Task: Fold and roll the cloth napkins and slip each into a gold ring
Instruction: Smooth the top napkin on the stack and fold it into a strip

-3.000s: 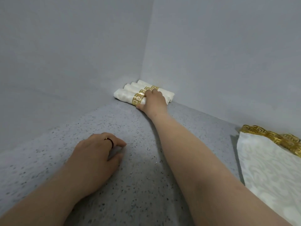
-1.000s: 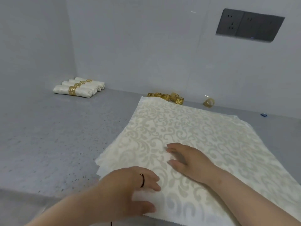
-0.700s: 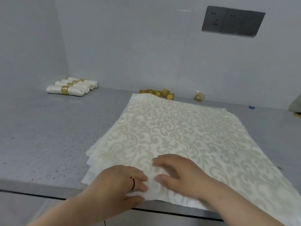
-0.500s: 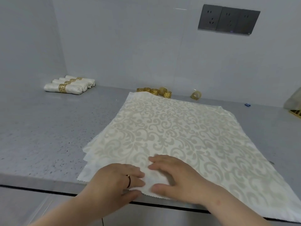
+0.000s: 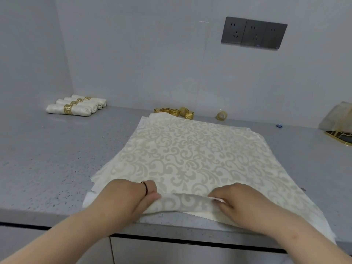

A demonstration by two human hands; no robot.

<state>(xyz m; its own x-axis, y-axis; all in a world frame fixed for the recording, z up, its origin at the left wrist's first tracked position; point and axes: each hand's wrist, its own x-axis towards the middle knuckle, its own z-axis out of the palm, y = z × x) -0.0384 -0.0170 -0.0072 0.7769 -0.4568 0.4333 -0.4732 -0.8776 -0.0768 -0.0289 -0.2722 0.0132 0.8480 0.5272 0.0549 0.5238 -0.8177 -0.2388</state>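
The top napkin (image 5: 192, 159) lies flat on a stack of like cloths near the front edge of the counter (image 5: 47, 159), and its near hem is lifted into a low fold between the two hands. This looks like the start of the folding step for a fresh napkin: the next move calls for carrying that hem away from the body, both ends level, without dragging along the cloths beneath.

The left hand (image 5: 129, 197) pinches the hem at its left end, thumb pressed toward the curled fingers. The right hand (image 5: 242, 201) grips the right end of the same raised fold; its fingers are curled over the cloth, though how many layers they have caught is hard to tell from here.

Beyond the stack, loose rings (image 5: 175, 112) sit by the wall, just past the far edge of the cloths. Finished rolls (image 5: 76, 107), each in a ring, lie in the far left corner, well apart.
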